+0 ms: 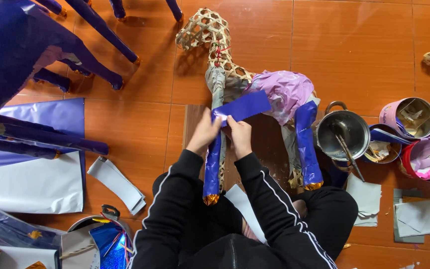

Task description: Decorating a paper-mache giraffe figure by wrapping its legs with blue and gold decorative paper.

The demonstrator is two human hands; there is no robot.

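A woven bamboo horse frame (210, 35) lies on a dark wooden board (265, 139) before me, partly wrapped in lilac paper (282, 89) and blue foil. My left hand (204, 132) and my right hand (240, 135) press a strip of blue foil paper (242, 107) onto the top of the frame's front leg (212, 169). That leg is covered in blue foil with a gold tip. Another leg (307, 144) to the right is wrapped the same way.
A metal pot (344, 133) with a brush stands at the right, beside round tins (409, 117) of paper scraps. Finished blue foil horse figures (11, 45) fill the upper left. White and blue paper sheets (36, 184) lie at left, grey sheets (424, 216) at right.
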